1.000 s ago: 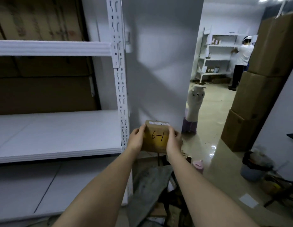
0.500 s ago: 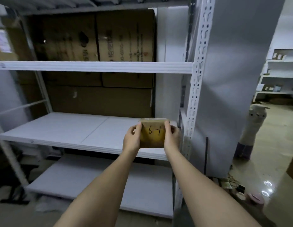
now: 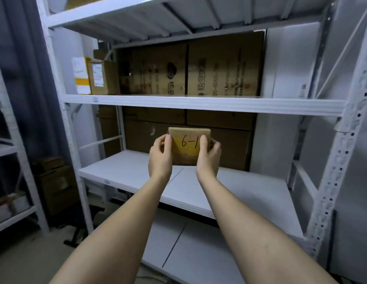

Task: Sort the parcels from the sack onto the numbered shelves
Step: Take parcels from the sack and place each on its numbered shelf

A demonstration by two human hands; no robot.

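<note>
A small brown cardboard parcel (image 3: pixel 188 147) marked "6-1" in black is held up in front of a white metal shelf rack (image 3: pixel 199 104). My left hand (image 3: pixel 160 158) grips its left side and my right hand (image 3: pixel 209 156) grips its right side, thumbs on the front face. The parcel hangs above the bare white middle shelf board (image 3: pixel 240 187), level with the gap under the upper shelf. The sack is out of sight.
On the upper shelf at the left stand a white-and-yellow box (image 3: pixel 81 75) and a brown labelled box (image 3: pixel 102 77). Large cartons (image 3: pixel 219 64) fill the space behind the rack. Another white rack (image 3: pixel 16 201) stands at far left. A lower shelf board (image 3: pixel 209 253) lies below.
The view has swung left from the doorway and floor to face the rack squarely. Both hands have kept their grip and carried the parcel up and in front of the middle shelf.
</note>
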